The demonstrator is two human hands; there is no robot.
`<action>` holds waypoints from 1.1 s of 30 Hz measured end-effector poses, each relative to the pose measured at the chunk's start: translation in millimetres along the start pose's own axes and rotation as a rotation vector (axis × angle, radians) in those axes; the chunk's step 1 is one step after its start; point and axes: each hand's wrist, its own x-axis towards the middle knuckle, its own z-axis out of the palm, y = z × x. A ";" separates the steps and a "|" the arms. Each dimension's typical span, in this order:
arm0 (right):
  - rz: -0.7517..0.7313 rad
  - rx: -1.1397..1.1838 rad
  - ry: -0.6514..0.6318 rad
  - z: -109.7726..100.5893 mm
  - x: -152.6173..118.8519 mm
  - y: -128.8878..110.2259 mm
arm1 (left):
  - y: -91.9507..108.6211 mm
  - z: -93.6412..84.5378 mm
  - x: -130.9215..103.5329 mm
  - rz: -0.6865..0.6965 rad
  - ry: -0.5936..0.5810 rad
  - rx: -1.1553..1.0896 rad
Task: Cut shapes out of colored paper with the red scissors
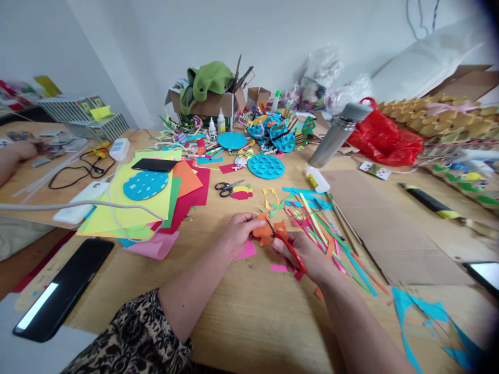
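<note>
Near the middle of the table, my left hand [240, 234] pinches an orange paper shape [262, 232] between thumb and fingers. The red-handled scissors [290, 252] are in my right hand [302, 253], their blades against the right side of the orange paper. A further orange piece [280, 227] shows beside the blades. Pink paper scraps [246, 251] lie on the table beneath my hands. Just beyond them are a yellow paper frame [270, 197] and a red paper shape [241, 196], next to black scissors [224, 189].
Coloured sheets [113, 208] and a black phone [64, 288] lie left. Paper strips [312, 218], a glue bottle [317, 179], a steel flask [337, 136] and cardboard [385, 223] are right. Blue discs [266, 166] stand behind. Another person's hand [25, 150] is at far left.
</note>
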 end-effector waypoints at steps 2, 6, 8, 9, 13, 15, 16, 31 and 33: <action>-0.001 -0.004 0.001 -0.1 0.1 0.5 | -0.2 -0.3 0.6 0.007 -0.006 0.007; 0.007 0.023 -0.009 -0.3 0.3 0.4 | -0.2 -0.3 -0.2 0.006 -0.024 0.035; 0.008 0.036 -0.014 -0.4 0.2 0.0 | -0.2 -0.1 -0.9 0.007 -0.028 0.043; 0.007 0.037 -0.015 -0.5 0.1 -0.3 | -0.2 0.0 -1.2 0.009 -0.029 0.046; 0.004 0.021 -0.015 -0.2 -0.8 -0.9 | 0.0 0.3 -1.7 0.012 -0.030 0.049; 0.006 0.022 -0.009 0.1 -0.9 -1.0 | 0.2 0.4 -1.8 0.015 -0.032 0.049; 0.006 0.023 -0.005 0.2 -0.8 -0.9 | 0.4 0.5 -1.9 0.015 -0.033 0.048; 0.022 0.021 0.006 0.2 0.3 1.2 | -0.3 -0.5 0.7 0.032 0.004 0.039; 0.025 0.010 0.005 -0.4 1.3 4.0 | -0.6 -0.5 0.6 0.024 0.003 0.041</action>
